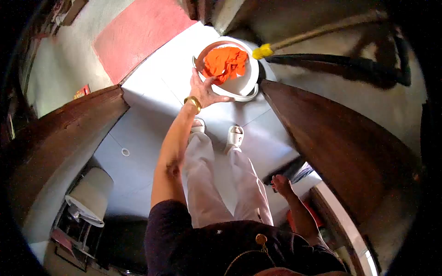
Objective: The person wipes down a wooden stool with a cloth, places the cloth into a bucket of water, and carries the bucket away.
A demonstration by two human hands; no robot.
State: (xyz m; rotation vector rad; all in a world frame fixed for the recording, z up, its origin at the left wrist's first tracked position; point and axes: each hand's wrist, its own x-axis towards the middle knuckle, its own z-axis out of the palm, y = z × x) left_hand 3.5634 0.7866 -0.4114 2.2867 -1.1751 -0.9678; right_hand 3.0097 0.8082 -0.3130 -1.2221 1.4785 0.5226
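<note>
A round white bucket (pixel 252 73) stands on the tiled floor ahead of my feet, with a bright orange cloth (pixel 226 63) bunched inside it. My left hand (pixel 208 90), with a gold bracelet on its wrist, reaches out to the bucket's near-left rim. Its fingers and thumb are spread, and whether they touch the rim I cannot tell. Low by my right side hangs my right hand (pixel 282 185), its fingers loosely bent and apart, nothing visible in them. Behind that hand is a dark object (pixel 290 169) that I cannot make out.
Dark wooden panels (pixel 340 124) flank the doorway on both sides. A stick with a yellow end (pixel 262 51) leans close to the bucket's right rim. At lower left stands a pale bin-like container (pixel 92 193). A red mat (pixel 142 34) lies beyond the threshold.
</note>
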